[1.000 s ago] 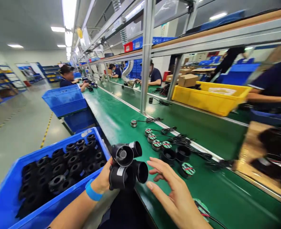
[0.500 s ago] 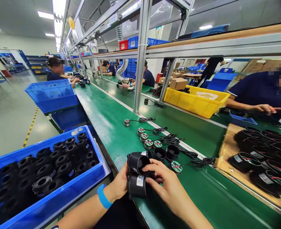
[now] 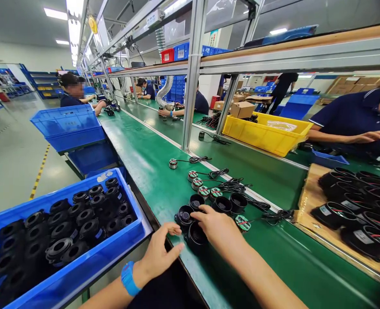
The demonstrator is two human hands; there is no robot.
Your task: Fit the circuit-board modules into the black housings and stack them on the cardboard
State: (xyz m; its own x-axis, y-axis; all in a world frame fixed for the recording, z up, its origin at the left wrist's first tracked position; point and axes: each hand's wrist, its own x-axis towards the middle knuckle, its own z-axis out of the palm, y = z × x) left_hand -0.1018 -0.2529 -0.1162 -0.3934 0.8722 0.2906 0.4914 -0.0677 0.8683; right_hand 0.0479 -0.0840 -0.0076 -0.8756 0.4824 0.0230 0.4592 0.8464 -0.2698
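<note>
housings down on the belt

since half a second ago the black housings (image 3: 190,221) have gone from a stack held in both hands above the near edge to standing on the green belt (image 3: 151,171), and the left hand (image 3: 159,255) has let go. that hand now lies at the belt's near edge, empty, fingers loosely spread, thumb pointing toward the cups. the right hand (image 3: 217,227) rests on the nearest housing (image 3: 196,236), fingers curled over its rim; how tightly they press cannot be told.

judging from how things lie, the batch is set down: about five cups stand in a cluster near the near edge, open mouths up, so each short axis is upright. just beyond them lie wound stators (image 3: 204,191) with black leads (image 3: 238,189) running toward the far rail; none sits inside a cup yet. the blue bin (image 3: 125,236) left of the belt is full of black parts (image 3: 74,223).
</note>
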